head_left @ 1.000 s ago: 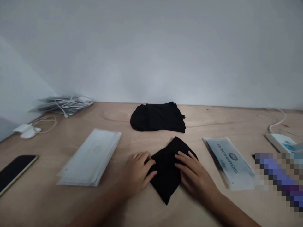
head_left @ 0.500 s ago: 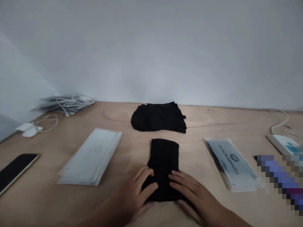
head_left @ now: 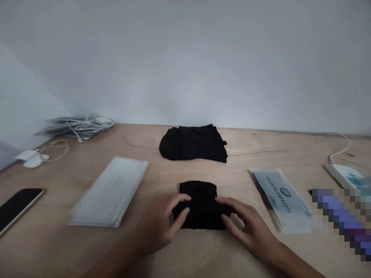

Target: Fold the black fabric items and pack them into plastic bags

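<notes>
A folded piece of black stretchy cloth (head_left: 199, 206) lies flat on the tabletop in front of me. My left hand (head_left: 166, 220) is at its left edge, with the thumb and forefinger bent over the fabric and the cloth between them. At the right edge my right hand (head_left: 245, 220) grips in the same way, its thumb low and its fingers higher on the side. The undersides of the fingers are partly hidden. Behind lies a larger black cloth item (head_left: 194, 143), rounded at its left end, which neither hand touches.
To the left lie a stack of clear plastic sleeves (head_left: 113, 193), a phone (head_left: 20, 206), a charger (head_left: 36, 159) and cables on grey packets (head_left: 81, 127). On the right are a packet printed ROCKBROS (head_left: 282, 197), a white device (head_left: 344, 175) and a pixelated object (head_left: 342, 216).
The near black cloth has become shorter, its near end folded away from me. Both hands have moved slightly away from me with its edges. The larger black item stays put.
</notes>
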`<state>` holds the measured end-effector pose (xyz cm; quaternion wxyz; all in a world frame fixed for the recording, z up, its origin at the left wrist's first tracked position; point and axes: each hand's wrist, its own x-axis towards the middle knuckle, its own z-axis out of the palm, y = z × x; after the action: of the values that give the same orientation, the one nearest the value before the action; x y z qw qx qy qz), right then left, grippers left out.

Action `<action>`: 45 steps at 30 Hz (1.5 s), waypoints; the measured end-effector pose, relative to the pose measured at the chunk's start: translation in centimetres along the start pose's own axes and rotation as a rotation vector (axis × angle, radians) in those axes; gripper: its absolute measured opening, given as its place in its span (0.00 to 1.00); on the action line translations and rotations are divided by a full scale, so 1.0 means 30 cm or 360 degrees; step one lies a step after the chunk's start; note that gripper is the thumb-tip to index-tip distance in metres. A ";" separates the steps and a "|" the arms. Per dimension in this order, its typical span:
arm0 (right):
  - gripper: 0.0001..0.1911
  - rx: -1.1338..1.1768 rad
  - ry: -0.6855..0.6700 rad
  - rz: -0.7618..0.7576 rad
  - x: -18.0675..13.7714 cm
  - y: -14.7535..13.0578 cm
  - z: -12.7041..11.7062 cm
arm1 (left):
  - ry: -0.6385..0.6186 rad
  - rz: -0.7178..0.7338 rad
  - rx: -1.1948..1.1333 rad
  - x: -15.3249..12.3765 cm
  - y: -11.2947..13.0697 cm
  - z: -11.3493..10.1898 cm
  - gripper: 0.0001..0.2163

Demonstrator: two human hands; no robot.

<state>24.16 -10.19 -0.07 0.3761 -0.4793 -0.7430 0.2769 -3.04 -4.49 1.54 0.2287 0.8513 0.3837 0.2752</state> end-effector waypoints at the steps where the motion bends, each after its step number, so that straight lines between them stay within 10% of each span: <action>1: 0.18 -0.0027 0.0057 0.0056 0.029 0.020 0.009 | 0.0015 -0.0052 0.0024 0.030 -0.016 0.011 0.10; 7: 0.16 -0.0453 0.0379 -0.0091 0.143 0.116 0.063 | 0.0209 0.0019 0.0309 0.131 -0.082 0.077 0.09; 14: 0.20 -0.0906 -0.0175 -0.0517 0.086 0.153 0.076 | -0.0367 0.0236 0.0743 0.075 -0.119 0.097 0.24; 23: 0.22 -0.0904 -0.0149 -0.0430 0.094 0.138 0.077 | -0.0269 0.0212 0.0700 0.083 -0.152 0.106 0.24; 31: 0.22 -0.0704 -0.0031 -0.0618 0.074 0.117 0.074 | 0.0510 -0.0301 0.0671 0.086 -0.326 -0.173 0.15; 36: 0.36 -0.0762 -0.0346 -0.0605 0.095 0.087 0.099 | 0.0130 -0.0884 0.0604 0.013 -0.446 -0.359 0.27; 45: 0.33 -0.0857 -0.0479 -0.0483 0.065 0.148 0.066 | -0.0078 -0.0982 0.0191 -0.003 -0.457 -0.379 0.17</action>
<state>24.26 -6.78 -4.05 0.1591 -0.3992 -0.8995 0.0792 -17.64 5.70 1.74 0.2598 0.7130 0.6340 0.1491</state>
